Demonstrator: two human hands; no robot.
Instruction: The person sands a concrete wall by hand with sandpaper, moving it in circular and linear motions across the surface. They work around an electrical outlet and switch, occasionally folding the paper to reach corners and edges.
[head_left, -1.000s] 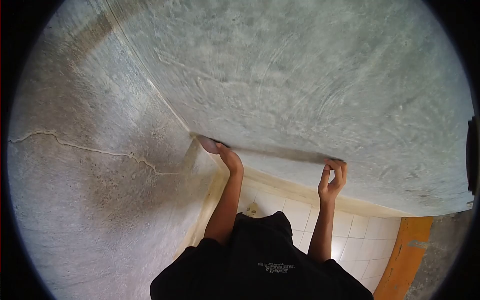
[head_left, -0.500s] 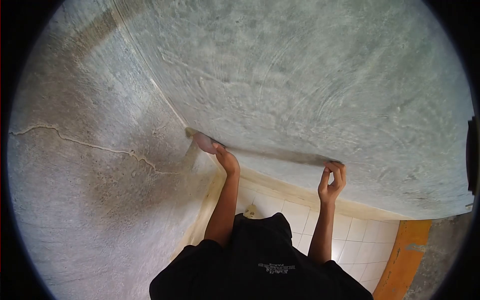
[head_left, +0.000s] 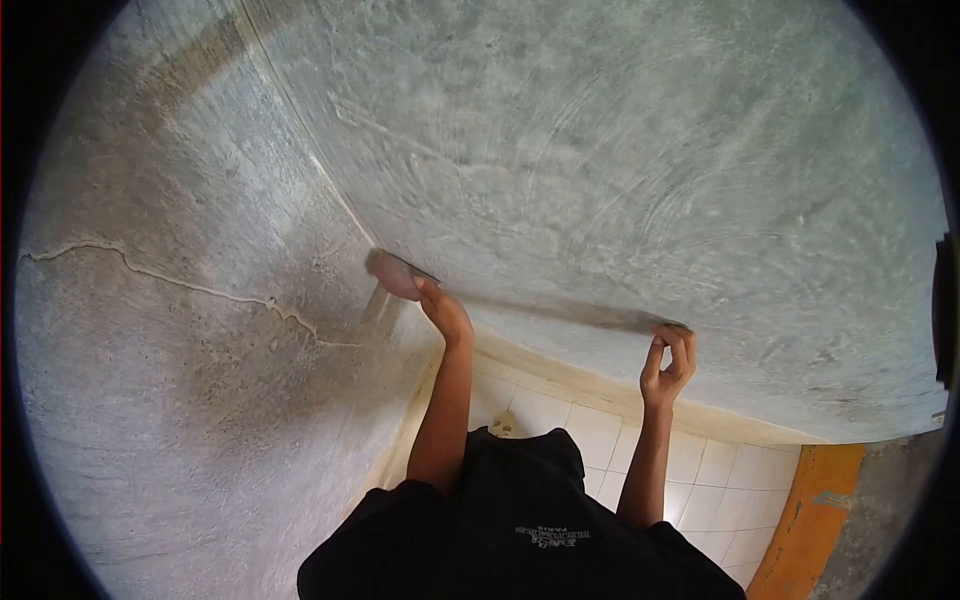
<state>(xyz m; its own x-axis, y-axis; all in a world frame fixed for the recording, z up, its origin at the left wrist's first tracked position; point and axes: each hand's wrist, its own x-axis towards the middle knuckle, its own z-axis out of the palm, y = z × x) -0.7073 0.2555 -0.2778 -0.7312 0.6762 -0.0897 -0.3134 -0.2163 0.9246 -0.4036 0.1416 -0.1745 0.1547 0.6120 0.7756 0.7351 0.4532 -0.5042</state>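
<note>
My left hand [head_left: 445,312] is closed on a reddish-brown sheet that looks like sandpaper [head_left: 393,274]. The sheet lies against the wall at the inner corner, its upper edge dark, its far end reaching the corner line. Farther right, my right hand [head_left: 668,362] has its fingers curled towards the thumb, with the fingertips at the grey wall [head_left: 600,180]. Whatever may be between those fingertips is hidden. A dark smudge or shadow band [head_left: 570,311] runs along the wall between both hands.
A left wall [head_left: 190,390] with a long crack [head_left: 185,291] meets the grey wall at the corner. Below are white floor tiles [head_left: 590,435], a yellowish base strip [head_left: 560,378] and an orange painted edge [head_left: 800,525] at the lower right.
My left hand and the sandpaper have slid slightly up and left into the corner. A greenish tip seen at the sheet's far end before no longer shows. My right hand stays nearly still.
</note>
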